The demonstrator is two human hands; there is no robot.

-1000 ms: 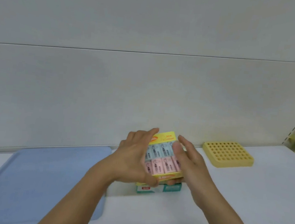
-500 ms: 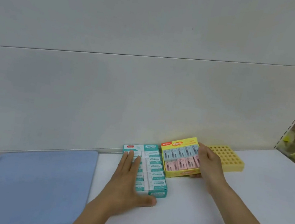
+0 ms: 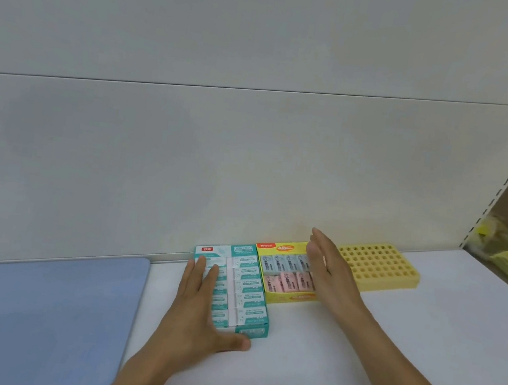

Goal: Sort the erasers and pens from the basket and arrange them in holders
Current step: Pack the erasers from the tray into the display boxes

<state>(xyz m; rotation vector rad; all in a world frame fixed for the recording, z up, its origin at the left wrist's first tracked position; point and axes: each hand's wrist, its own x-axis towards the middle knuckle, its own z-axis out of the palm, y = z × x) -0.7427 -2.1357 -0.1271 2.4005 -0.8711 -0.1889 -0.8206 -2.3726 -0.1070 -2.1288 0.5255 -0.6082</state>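
Fingers of right hand (image 3: 327,273) have uncurled from yellow eraser box (image 3: 284,269).

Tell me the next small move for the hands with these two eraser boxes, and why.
Probably nudge the yellow eraser box left with the right hand, flush against the green eraser box. The left hand lies flat, steadying the green box, and the right hand's straight fingers stand along the yellow box's right side, beside the yellow holder.
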